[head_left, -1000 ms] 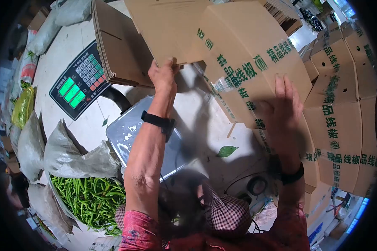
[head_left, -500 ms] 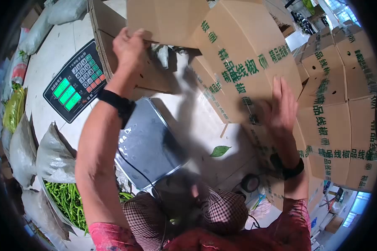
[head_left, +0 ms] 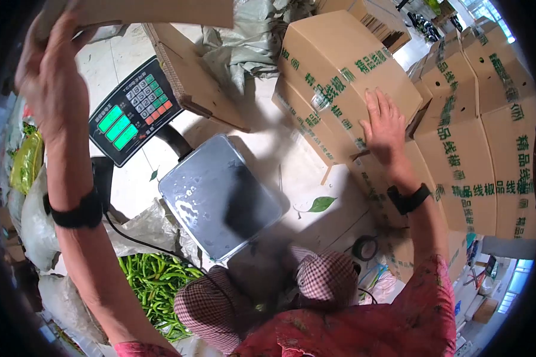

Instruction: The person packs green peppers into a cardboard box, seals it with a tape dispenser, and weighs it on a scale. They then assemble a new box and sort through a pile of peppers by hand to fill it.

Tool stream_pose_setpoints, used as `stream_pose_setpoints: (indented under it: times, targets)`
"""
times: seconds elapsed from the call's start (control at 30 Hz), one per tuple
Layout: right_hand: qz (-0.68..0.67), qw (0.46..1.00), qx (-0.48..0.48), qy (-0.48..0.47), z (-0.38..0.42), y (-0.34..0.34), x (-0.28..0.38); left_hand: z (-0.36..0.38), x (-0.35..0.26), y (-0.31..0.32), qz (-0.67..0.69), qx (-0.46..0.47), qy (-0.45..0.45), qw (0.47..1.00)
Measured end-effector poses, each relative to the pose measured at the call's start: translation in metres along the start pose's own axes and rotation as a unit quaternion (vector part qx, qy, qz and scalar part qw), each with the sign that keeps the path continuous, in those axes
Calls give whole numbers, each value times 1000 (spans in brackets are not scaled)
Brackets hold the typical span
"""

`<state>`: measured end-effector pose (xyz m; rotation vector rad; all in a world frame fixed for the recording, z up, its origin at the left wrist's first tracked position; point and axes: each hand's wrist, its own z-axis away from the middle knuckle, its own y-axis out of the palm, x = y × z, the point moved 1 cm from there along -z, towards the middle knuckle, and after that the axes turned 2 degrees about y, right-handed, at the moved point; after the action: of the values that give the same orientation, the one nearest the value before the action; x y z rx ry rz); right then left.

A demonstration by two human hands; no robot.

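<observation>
High at the left, my left hand (head_left: 53, 83) is closed on the edge of a brown cardboard sheet (head_left: 167, 11) that runs along the top of the view. My right hand (head_left: 385, 126) lies on a taped carton (head_left: 333, 65) with green printing, its fingers stretched flat against the side. Between my arms is a weighing scale, with its grey metal platform (head_left: 220, 196) bare and wet in spots. The scale's display panel (head_left: 134, 113) glows green, close to my left forearm. Folded cardboard (head_left: 193, 77) stands just behind the panel.
More printed cartons (head_left: 458, 137) are stacked at the right. Green chili peppers (head_left: 158, 288) fill a sack at lower left, beside grey sacks (head_left: 39, 226). A roll of tape (head_left: 365, 247) and a green leaf (head_left: 322, 204) lie on the floor. A black cable (head_left: 143, 241) crosses near my knees.
My left hand has swung up and left with the cardboard sheet, away from the carton. My right hand has moved slightly up and left along the carton, and a crumpled grey sack shows behind.
</observation>
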<state>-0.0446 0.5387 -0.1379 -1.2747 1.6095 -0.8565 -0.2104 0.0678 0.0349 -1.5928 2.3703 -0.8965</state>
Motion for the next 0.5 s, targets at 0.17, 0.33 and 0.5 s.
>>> stream_pose_setpoints:
  times: [0.17,0.33,0.5]
  targets:
    - [16,999,41,-4,19,-4,-17,31,-29,-41,396,-131,-211,884]
    - [-13,996,83,-6,28,-18,-44,56,-32,-92,479,-197,-249,819]
    - [-54,994,86,27,27,-22,-26,73,-51,-142,516,-140,-305,788]
